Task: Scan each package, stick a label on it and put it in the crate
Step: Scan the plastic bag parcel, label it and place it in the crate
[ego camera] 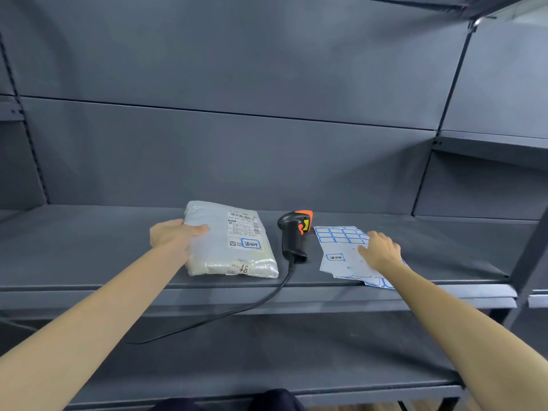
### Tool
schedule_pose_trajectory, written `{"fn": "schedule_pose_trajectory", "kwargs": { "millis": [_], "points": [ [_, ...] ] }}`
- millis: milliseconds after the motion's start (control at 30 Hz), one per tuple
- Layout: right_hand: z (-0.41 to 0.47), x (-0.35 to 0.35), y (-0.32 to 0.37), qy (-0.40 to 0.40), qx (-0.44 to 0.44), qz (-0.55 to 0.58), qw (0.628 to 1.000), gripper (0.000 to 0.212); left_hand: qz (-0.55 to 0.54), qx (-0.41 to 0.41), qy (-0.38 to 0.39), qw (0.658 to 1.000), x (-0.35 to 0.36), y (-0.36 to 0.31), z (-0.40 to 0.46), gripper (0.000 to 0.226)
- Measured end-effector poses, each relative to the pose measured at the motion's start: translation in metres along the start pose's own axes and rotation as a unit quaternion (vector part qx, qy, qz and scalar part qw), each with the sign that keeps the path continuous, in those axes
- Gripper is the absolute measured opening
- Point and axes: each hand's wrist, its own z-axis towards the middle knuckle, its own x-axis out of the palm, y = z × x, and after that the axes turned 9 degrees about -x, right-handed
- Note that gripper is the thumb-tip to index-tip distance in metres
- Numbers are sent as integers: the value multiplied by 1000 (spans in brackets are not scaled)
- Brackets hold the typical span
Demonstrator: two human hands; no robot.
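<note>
Left hand (175,235) grip holding package (231,244) marked "84", right hand (381,250) flat on label sheets (338,247)

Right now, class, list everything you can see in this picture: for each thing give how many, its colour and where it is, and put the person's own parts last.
package: one, silvery grey with a white shipping label and a blue-edged sticker on it, lying flat on the shelf, left of the scanner
scanner: one, black with orange trim, lying on the shelf between the package and the label sheets
cable: one, black, running from the scanner over the shelf edge to the lower shelf
label sheets: several, white with blue-edged labels, fanned on the shelf at the right
shelf: dark grey metal, with a lower shelf below
hands: left hand grips the package's left edge; right hand rests on the label sheets
</note>
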Motion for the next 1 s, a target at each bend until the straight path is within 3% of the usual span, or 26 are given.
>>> {"fn": "schedule_pose_trajectory", "kwargs": {
  "millis": [200,433,567,633,800,1000],
  "points": [
    [-5,-8,-11,19,-26,-20,999,54,-64,20,63,996,7,-10,-18,58],
    [-23,-30,-54,-11,-30,-48,998,45,-57,31,172,983,62,7,-64,41],
    [-42,-41,-97,-25,1,-60,998,41,-40,26,224,973,107,27,-94,45],
    [-57,-48,-119,-38,18,-71,997,44,-23,25,250,968,130,38,-112,29],
    [-101,-66,-180,-47,79,-79,993,50,13,18,317,948,177,72,-162,24],
    [-171,-65,-255,-60,160,-69,983,52,69,22,393,917,214,127,-217,36]
  ]
}}
